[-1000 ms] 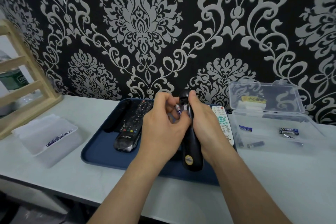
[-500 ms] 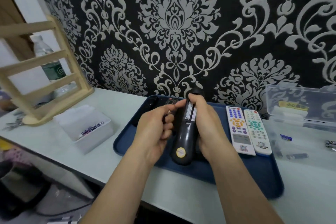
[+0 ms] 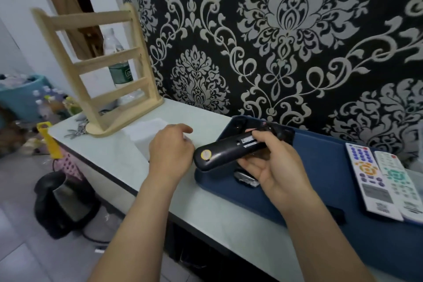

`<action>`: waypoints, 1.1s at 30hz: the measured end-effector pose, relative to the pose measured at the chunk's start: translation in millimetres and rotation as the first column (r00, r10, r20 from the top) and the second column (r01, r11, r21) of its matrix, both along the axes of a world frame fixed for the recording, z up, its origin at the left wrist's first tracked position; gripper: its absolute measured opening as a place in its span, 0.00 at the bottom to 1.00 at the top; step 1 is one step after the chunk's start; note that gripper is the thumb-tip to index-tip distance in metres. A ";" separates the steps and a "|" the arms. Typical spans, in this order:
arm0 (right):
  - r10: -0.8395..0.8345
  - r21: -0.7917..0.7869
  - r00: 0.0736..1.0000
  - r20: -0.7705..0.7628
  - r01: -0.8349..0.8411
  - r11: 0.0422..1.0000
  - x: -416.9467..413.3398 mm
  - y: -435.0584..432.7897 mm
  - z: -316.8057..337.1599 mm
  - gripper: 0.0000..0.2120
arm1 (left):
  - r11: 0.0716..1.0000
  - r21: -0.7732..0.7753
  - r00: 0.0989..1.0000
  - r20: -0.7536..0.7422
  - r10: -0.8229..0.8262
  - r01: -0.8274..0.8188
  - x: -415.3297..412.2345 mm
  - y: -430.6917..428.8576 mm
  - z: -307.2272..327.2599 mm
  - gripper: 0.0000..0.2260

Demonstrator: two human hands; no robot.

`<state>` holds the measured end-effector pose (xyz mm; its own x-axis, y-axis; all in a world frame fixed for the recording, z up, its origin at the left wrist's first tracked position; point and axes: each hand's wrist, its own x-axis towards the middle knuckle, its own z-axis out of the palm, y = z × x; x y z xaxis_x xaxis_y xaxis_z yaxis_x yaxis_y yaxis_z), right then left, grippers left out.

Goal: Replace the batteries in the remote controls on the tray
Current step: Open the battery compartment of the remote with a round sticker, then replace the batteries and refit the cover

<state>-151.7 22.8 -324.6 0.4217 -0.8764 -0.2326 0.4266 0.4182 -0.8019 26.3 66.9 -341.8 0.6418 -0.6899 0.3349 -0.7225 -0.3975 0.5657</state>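
Note:
My right hand (image 3: 274, 171) grips a black remote (image 3: 229, 151) with its back turned up, held over the left end of the blue tray (image 3: 320, 155). Its battery bay near my fingers looks uncovered. My left hand (image 3: 170, 153) hovers left of the tray above a small clear box (image 3: 146, 130), seen from the back with fingers curled down; what it holds is hidden. Two white remotes (image 3: 368, 181) (image 3: 398, 181) lie side by side on the tray's right. More dark remotes (image 3: 246, 179) lie on the tray under my right hand.
A wooden rack (image 3: 103, 75) stands at the table's left end with a water bottle (image 3: 119, 68) behind it and metal scissors (image 3: 76, 131) beside its base. A black kettle (image 3: 64, 201) sits on the floor below the table edge. Patterned wall runs behind.
My view swung left. The left hand left the remote and moved left over the clear box. The right hand tipped the black remote from upright to nearly level.

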 end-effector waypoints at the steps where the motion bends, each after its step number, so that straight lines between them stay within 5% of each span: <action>1: -0.017 0.009 1.000 0.016 0.016 1.000 -0.6 -0.2 -0.7 0.07 | 0.998 -0.066 0.999 -0.042 -0.004 0.001 -2.0 0.6 3.0 0.18; 3: -0.062 0.020 0.997 0.047 0.061 0.998 -3.5 -2.5 -1.8 0.09 | 0.960 -0.278 0.962 -0.259 -0.085 0.010 -10.0 0.6 14.3 0.16; 6: -0.123 0.029 0.987 0.105 0.121 0.992 -9.1 -3.9 -0.1 0.10 | 0.907 -0.414 0.693 -0.631 -0.349 0.079 -32.8 1.8 32.7 0.08; 9: -0.099 -0.016 0.991 0.087 0.100 0.995 -18.8 -3.0 2.1 0.09 | 0.896 -0.385 0.625 -0.650 -0.432 0.220 -54.3 0.2 34.3 0.05; 14: 0.127 -0.217 0.944 -0.306 -0.199 0.956 -55.5 -4.8 15.9 0.11 | 0.810 -0.587 0.572 -0.663 -0.483 0.003 -70.4 -12.6 37.4 0.08; 17: 0.213 -0.238 0.862 -0.460 -0.351 0.906 -74.9 -3.6 20.0 0.06 | 0.766 -0.642 0.543 -0.632 -0.553 0.032 -90.0 -21.7 34.4 0.10; 20: 0.127 -0.323 0.833 -0.539 -0.343 0.882 -101.3 -6.9 17.0 0.07 | 0.747 -0.642 0.487 -0.603 -0.632 0.173 -126.5 -34.3 34.4 0.12; 22: -0.045 -0.422 0.830 -0.555 -0.235 0.876 -116.4 -11.0 17.6 0.07 | 0.738 -0.634 0.478 -0.586 -0.654 0.233 -146.0 -42.8 32.8 0.17; 26: -0.328 -0.530 0.854 -0.405 0.073 0.845 -158.9 -23.5 20.0 0.05 | 0.737 -0.433 0.706 -0.270 -0.655 0.519 -199.5 -52.1 20.6 0.13; 28: -0.440 -0.579 0.802 -0.404 0.148 0.802 -181.2 -28.7 21.0 0.05 | 0.662 -0.333 0.667 -0.118 -0.735 0.671 -232.1 -50.3 17.3 0.08; 33: -0.578 -0.629 0.655 -0.486 0.197 0.752 -238.7 -44.5 14.4 0.13 | 0.573 -0.134 0.572 -0.049 -0.819 0.809 -284.0 -57.3 8.2 0.10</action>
<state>-390.4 -21.6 -310.1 -0.0660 -0.9765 0.2050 -0.2233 -0.1858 -0.9569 -257.7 9.6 -333.6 -0.1450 -0.9083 0.3925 -0.6565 0.3851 0.6486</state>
